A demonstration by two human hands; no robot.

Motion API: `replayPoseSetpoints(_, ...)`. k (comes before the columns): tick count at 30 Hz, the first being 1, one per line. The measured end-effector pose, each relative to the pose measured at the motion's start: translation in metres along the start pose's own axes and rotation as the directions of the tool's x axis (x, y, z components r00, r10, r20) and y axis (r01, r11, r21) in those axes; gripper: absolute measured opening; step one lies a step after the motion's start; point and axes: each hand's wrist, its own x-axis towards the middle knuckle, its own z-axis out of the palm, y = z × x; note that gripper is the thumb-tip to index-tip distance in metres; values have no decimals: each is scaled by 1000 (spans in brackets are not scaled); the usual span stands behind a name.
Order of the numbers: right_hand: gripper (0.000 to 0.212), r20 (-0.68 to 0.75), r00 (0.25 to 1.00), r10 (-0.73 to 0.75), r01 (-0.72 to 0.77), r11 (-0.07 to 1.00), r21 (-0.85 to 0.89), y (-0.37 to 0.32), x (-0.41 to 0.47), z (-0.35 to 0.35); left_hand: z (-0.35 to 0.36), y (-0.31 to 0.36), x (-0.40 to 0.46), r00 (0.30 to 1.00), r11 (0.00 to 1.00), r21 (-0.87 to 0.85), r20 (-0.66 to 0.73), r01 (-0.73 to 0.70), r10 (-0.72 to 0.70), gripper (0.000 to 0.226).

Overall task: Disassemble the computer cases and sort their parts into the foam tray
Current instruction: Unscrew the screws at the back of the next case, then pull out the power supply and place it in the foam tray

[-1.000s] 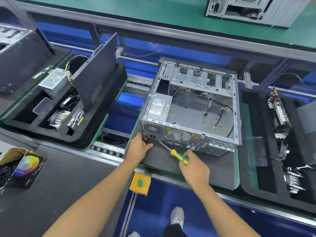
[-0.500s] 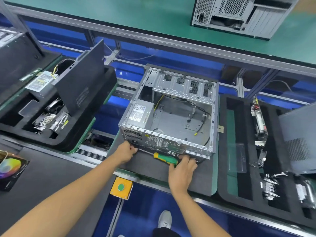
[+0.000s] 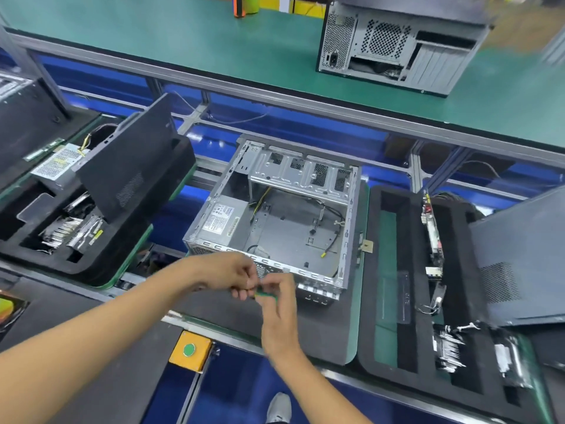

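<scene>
Nearest, before the case, the right hand [image 3: 279, 313] holds a green screwdriver [image 3: 265, 294]; the left hand [image 3: 227, 272] has curled fingers at its tip, but its grip is blurred. Behind them the open computer case [image 3: 275, 221] lies on a dark mat [image 3: 321, 325], and the foam tray [image 3: 394, 283] is just right of it.

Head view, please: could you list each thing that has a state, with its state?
Open computer case: side panel off, power supply inside.
Screwdriver: held in right hand.
Left hand: fingers pinching at the screwdriver.
Right foam tray: partly filled.
Far computer case: upright.
</scene>
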Motion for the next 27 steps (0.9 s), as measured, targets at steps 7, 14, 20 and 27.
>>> replayPoseSetpoints(7,35,-44,872,487,-279,569,774,-56,84,-27,-10,114,29,925,920,315,-218,-234,310,13)
replayPoseSetpoints(14,41,29,784,620,-156,152,976,-69,114,-83,34,166,57,863,782,521,-155,-341,480,38)
replayPoseSetpoints(20,46,-96,760,643,-2,150,989,-60,122,-131,60,186,87,848,728,488,50,-481,527,47)
replayPoseSetpoints(27,39,-198,702,684,36,243,969,-29,113,-190,87,188,123,730,715,270,-57,-645,681,32)
